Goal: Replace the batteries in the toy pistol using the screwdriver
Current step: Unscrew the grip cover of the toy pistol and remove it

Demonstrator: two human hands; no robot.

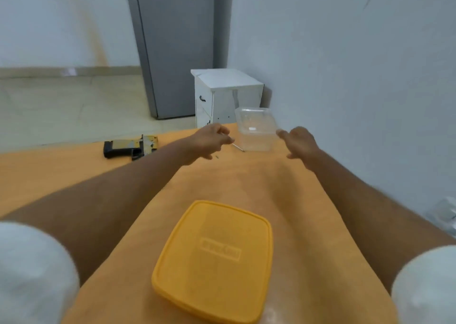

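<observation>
- While your left hand [212, 140] is curled around what looks like the thin screwdriver [237, 147], whose metal tip pokes out toward the clear plastic container [255, 128], keep that pinch firm; the handle itself is hidden in your fingers.
- Your right hand [299, 141] hovers loose and empty, fingers relaxed, just to the other side of the container and apparently not touching it.
- Your toy pistol [130, 147] lies flat on the orange cloth [61, 173], well off to the outer side of your left hand, so you must reach out sideways for it.
- A tiny dark speck, possibly a screw [217, 156], sits just on your side of the left hand; it is too small to be sure, so avoid sweeping it away.
- I judge you are fetching tools: steady the container with the free hand before drawing anything out.
- Behind both hands, close to your body, the yellow lid [214, 262] rests on the cloth.
</observation>
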